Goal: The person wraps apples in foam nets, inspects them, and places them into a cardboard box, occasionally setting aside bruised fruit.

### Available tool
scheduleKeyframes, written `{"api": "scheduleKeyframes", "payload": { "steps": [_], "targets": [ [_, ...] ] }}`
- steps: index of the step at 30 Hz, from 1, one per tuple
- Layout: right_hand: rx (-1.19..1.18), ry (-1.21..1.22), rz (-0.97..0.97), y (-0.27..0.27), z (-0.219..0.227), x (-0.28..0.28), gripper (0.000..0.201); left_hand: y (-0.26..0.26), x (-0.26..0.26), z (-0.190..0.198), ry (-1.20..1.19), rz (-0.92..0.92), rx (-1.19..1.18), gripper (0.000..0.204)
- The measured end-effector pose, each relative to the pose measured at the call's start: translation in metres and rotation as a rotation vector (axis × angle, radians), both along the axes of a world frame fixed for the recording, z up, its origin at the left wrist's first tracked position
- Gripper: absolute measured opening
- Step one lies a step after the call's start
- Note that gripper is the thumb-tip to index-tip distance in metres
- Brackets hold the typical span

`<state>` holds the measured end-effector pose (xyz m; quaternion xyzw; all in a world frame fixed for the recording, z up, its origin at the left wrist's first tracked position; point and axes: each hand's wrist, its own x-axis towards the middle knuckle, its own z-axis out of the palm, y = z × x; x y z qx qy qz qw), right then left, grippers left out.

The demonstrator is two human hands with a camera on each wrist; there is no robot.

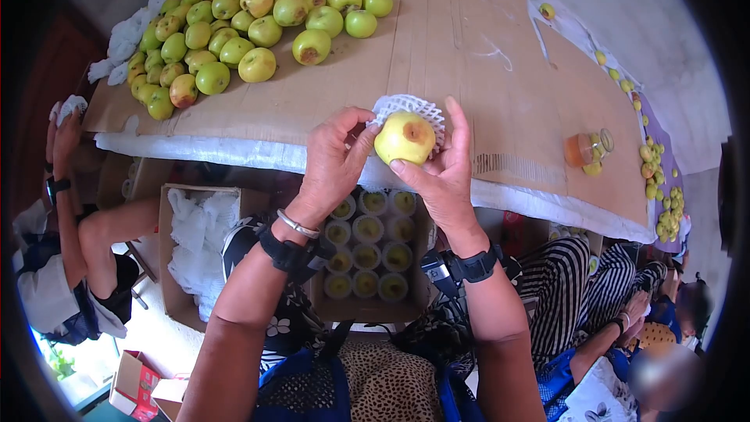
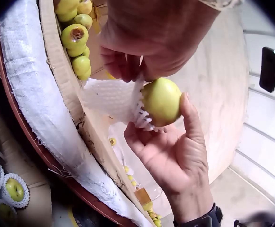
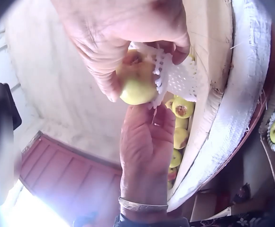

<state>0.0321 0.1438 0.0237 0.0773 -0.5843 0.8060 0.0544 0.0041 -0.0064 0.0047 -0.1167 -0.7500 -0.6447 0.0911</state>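
A yellow-green apple [image 1: 394, 144] with a brown, sunken patch is held over the table's near edge in my right hand [image 1: 447, 187], thumb on its near side and fingers behind. A white foam net sleeve [image 1: 406, 103] fits over the far part of the apple. My left hand [image 1: 332, 158] pinches the sleeve's rim between thumb and fingertips, right beside the apple. The left wrist view shows the sleeve [image 2: 109, 97] trailing loosely off one end of the bare-sided apple [image 2: 162, 101]. In the right wrist view, the sleeve's edge [image 3: 161, 75] meets the brown-patched side.
A pile of apples [image 1: 234, 35] covers the table's far left. To the right stands a glass jar [image 1: 582, 148] of amber liquid. Below the edge are a carton [image 1: 414, 309] of sleeved apples and a box of foam sleeves [image 1: 203, 242]. Other people sit at both sides.
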Motion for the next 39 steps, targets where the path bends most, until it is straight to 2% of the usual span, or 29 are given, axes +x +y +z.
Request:
{"api": "scheduleKeyframes", "payload": {
  "steps": [1, 4, 7, 8, 11, 14, 15, 17, 20, 21, 23, 26, 29, 33, 35, 36, 39],
  "targets": [
    [-0.003, -0.003, -0.004, 0.000, 0.000, 0.000, 0.070, 0.001, 0.000, 0.000, 0.043, 0.024, -0.019, 0.011],
    [0.048, -0.044, -0.007, 0.004, -0.008, -0.008, 0.071, 0.005, -0.002, -0.005, 0.037, 0.049, 0.132, 0.011],
    [0.040, -0.095, -0.034, 0.010, -0.013, -0.011, 0.069, 0.008, 0.009, 0.002, 0.281, 0.115, -0.206, 0.013],
    [0.020, -0.105, -0.046, 0.010, -0.013, -0.012, 0.068, 0.009, 0.010, 0.001, 0.290, 0.105, -0.202, 0.013],
    [0.495, 0.138, -0.251, 0.012, -0.016, -0.015, 0.066, 0.013, 0.014, 0.004, 0.337, 0.110, -0.181, 0.014],
    [0.494, 0.068, -0.227, 0.005, -0.018, -0.011, 0.066, 0.011, 0.010, 0.006, 0.526, 0.107, -0.233, 0.015],
    [0.599, 0.095, -0.247, 0.005, -0.019, -0.010, 0.067, 0.010, 0.010, 0.006, 0.549, 0.072, -0.269, 0.016],
    [0.516, 0.040, -0.225, 0.006, -0.020, -0.012, 0.067, 0.006, 0.012, 0.007, 0.596, 0.003, -0.344, 0.016],
    [0.438, 0.009, -0.203, 0.020, -0.019, -0.021, 0.067, 0.006, 0.012, 0.010, 0.553, -0.059, -0.413, 0.013],
    [0.421, 0.004, -0.198, 0.024, -0.019, -0.022, 0.067, 0.008, 0.014, 0.010, 0.491, -0.070, -0.364, 0.012],
    [0.553, 0.080, -0.262, 0.026, -0.016, -0.021, 0.066, 0.010, 0.016, 0.009, 0.376, -0.092, -0.270, 0.011],
    [0.788, 0.156, -0.381, 0.023, -0.013, -0.022, 0.067, 0.022, 0.022, -0.003, 0.002, -0.191, 0.225, 0.018],
    [0.979, 0.145, -0.454, 0.018, -0.006, -0.018, 0.068, 0.024, 0.029, 0.000, -0.371, -0.349, 0.552, 0.028],
    [1.055, 0.151, -0.422, 0.007, -0.001, -0.015, 0.067, 0.028, 0.027, -0.009, -0.358, -0.256, 0.762, 0.037],
    [1.051, 0.247, -0.328, 0.011, -0.003, -0.018, 0.065, 0.028, 0.025, -0.010, -0.394, -0.205, 0.834, 0.041],
    [1.049, 0.294, -0.281, 0.014, -0.004, -0.018, 0.065, 0.026, 0.024, -0.009, -0.380, -0.207, 0.778, 0.043],
    [0.803, 0.172, -0.125, 0.014, 0.003, -0.014, 0.062, 0.015, 0.019, 0.003, -0.372, -0.221, 0.654, 0.047]
  ]
}}
